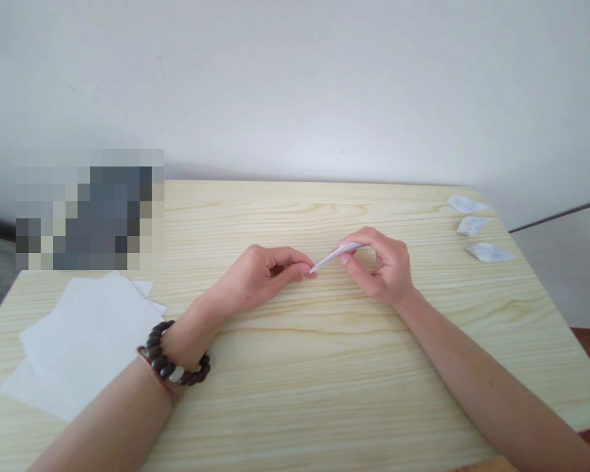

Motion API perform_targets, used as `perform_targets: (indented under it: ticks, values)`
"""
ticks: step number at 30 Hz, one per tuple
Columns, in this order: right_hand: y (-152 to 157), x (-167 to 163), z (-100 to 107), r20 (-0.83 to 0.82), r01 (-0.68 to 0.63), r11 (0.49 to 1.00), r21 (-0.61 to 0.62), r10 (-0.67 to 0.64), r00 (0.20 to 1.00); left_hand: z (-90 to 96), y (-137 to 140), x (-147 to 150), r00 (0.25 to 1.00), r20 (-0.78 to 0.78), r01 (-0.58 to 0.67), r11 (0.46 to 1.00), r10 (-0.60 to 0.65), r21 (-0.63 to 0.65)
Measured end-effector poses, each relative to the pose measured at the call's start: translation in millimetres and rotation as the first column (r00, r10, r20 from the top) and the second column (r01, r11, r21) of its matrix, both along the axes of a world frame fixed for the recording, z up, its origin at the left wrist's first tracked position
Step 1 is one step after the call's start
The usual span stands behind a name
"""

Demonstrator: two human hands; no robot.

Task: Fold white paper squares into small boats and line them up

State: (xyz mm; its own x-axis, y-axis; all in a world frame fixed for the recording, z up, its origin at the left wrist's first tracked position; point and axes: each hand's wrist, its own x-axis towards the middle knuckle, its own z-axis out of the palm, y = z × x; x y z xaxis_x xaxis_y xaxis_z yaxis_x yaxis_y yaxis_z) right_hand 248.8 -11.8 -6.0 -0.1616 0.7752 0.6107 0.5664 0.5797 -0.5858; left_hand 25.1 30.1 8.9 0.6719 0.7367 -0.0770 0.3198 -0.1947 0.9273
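A narrow piece of folded white paper (341,251) is held slantwise above the table between my two hands. My left hand (270,272) pinches its thin lower tip between thumb and forefinger. At the wider, upper end, the fingers and thumb of my right hand (381,262) close on it. Its lower tip is partly hidden by the left fingertips. Three folded white paper pieces lie in a column at the right: a far one (466,204), a middle one (472,225) and a near one (490,252).
Loose white paper sheets (93,334) overlap on the left of the wood-grain table (299,393), partly under my left forearm. Behind them is a blurred-out dark object (98,223). A pale wall (295,85) rises behind the table's back edge.
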Motion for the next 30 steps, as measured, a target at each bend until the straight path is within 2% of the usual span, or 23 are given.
perform_targets:
  ticks: [18, 22, 27, 30]
  values:
    - [0.9, -1.5, 0.1, 0.023, -0.019, 1.000, 0.024, 0.018, 1.000, -1.6, -0.7, 1.3, 0.999, -0.043, -0.029, 0.998, 0.031, 0.050]
    - [1.2, -1.9, -0.4, 0.058, -0.024, 0.999, 0.046, 0.021, 0.998, -5.5, -1.9, 1.4, 0.998, -0.045, -0.027, 0.994, 0.032, 0.104]
    - [0.6, -2.0, -0.3, 0.075, 0.007, 0.998, 0.064, -0.012, 0.997, -8.6, -2.7, 0.8, 0.997, -0.051, -0.051, 0.970, 0.065, 0.236]
    - [0.5, -2.6, -0.4, 0.088, 0.042, 0.996, 0.077, -0.049, 0.995, -7.3, -2.1, 0.1, 0.996, -0.052, -0.056, 0.971, 0.070, 0.233]
